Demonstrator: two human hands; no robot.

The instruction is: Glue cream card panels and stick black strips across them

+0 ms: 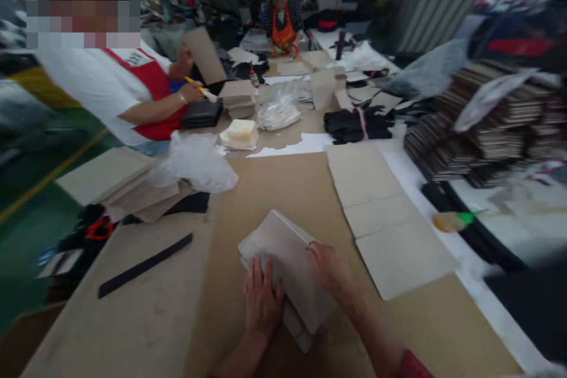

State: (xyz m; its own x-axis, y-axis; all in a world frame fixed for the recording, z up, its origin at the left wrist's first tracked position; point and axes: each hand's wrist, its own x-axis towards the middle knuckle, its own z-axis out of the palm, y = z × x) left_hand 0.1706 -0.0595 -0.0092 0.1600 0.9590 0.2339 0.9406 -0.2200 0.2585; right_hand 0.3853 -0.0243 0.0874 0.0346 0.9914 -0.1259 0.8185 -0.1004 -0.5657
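A small stack of beige-grey rectangular panels lies askew on the brown table covering in front of me; the lower ones stick out at the corners. My left hand rests on the stack's left side with fingers outstretched and flat. At the right edge, my right hand has its fingers curled and pinched on the top panel; its fingertips are partly hidden. Off to the right, several flat beige panels lie overlapping in a row. A narrow black strip is on the table at left.
Beige panels and a clear plastic bag sit at the left edge. Tall stacks of dark-edged panels rise at right, near a brush. A co-worker in a red apron holds a panel and a brush; another person works at the far end.
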